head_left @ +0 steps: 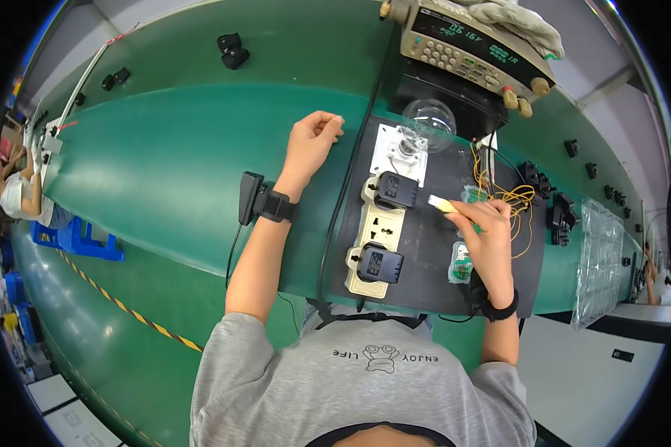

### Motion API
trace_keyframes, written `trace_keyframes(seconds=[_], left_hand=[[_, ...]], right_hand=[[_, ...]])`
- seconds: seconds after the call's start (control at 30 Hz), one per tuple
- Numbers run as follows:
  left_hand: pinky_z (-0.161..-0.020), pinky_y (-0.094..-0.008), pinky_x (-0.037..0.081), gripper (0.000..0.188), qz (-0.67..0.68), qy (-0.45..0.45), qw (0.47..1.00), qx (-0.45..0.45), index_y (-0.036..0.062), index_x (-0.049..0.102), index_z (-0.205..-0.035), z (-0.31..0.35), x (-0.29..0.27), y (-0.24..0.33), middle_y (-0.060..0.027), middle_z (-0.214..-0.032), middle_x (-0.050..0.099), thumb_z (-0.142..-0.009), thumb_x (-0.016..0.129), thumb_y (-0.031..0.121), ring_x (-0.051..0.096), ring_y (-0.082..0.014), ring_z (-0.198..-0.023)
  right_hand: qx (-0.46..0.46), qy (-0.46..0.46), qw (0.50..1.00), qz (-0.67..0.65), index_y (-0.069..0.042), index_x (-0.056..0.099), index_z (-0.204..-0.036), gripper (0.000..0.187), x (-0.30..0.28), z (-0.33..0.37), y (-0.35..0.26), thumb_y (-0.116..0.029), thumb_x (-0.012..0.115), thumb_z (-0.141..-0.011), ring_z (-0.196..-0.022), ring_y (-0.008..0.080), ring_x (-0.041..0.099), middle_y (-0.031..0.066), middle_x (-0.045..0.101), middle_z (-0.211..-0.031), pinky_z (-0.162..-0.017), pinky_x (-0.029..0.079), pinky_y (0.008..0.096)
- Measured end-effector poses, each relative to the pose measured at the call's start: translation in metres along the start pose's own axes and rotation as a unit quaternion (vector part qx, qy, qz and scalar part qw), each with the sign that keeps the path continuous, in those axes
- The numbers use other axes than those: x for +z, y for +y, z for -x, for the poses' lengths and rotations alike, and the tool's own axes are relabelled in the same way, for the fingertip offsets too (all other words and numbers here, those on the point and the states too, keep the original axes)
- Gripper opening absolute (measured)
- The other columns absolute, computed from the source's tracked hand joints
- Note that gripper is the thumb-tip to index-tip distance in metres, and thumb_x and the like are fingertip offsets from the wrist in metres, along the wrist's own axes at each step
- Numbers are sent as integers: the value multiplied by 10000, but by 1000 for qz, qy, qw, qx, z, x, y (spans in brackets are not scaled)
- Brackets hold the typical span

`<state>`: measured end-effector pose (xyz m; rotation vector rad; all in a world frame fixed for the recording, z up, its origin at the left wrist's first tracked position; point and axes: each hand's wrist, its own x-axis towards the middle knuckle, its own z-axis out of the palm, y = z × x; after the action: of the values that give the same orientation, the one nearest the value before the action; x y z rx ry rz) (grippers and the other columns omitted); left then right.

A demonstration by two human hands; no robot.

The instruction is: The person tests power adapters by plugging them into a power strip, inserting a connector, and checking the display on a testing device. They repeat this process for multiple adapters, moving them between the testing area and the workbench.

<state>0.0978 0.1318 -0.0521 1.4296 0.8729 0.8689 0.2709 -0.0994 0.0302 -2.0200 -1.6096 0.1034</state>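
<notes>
A small yellow-and-white piece [441,203] is over the dark mat [431,246], near the power strip [381,228], pinched at one end by the right hand [487,232], probably leaving its tip free. The left hand [310,147] curls closed above the table [201,149].

Adapters [381,265] on pwr strip [367,286], L of PCB [461,264]
</notes>
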Motion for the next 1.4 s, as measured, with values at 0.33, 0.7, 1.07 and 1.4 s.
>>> trace_keyframes(seconds=[0.33, 0.7, 1.07, 1.4], left_hand=[[-684, -235, 469, 208, -40, 5, 999, 7, 7, 652, -912, -2, 0, -5, -28, -751, 636, -878, 596, 205, 572, -92, -701], [-690, -236, 467, 211, -44, 3, 999, 4, 5, 647, -917, -1, 0, -4, -27, -762, 636, -881, 595, 206, 567, -90, -708], [-670, -236, 470, 219, -63, 0, 998, 31, -5, 647, -908, -5, 3, -8, -32, -751, 641, -879, 598, 207, 580, -93, -696], [-678, -238, 469, 222, -78, -4, 997, 29, -12, 643, -923, -1, -1, -7, -44, -771, 650, -881, 595, 200, 586, -101, -711]], right_hand=[[-48, 22, 999, -11, -39, 683, -886, 150, 13, -3, -3, -122, 698, -762, -645, 201, 538, 59, 588, -672, -796, 341, 325], [-52, 11, 999, -9, -31, 672, -902, 142, 15, -4, -3, -104, 677, -780, -613, 196, 495, 60, 563, -651, -771, 321, 317], [-78, 23, 996, 44, -21, 674, -910, 163, 22, -9, -11, -104, 690, -771, -640, 203, 515, 57, 585, -681, -786, 335, 327], [-48, 13, 996, 75, -7, 603, -1123, 446, 0, 2, -16, -194, 725, -737, -954, 228, 565, 84, 619, -1024, -995, 286, 449]])
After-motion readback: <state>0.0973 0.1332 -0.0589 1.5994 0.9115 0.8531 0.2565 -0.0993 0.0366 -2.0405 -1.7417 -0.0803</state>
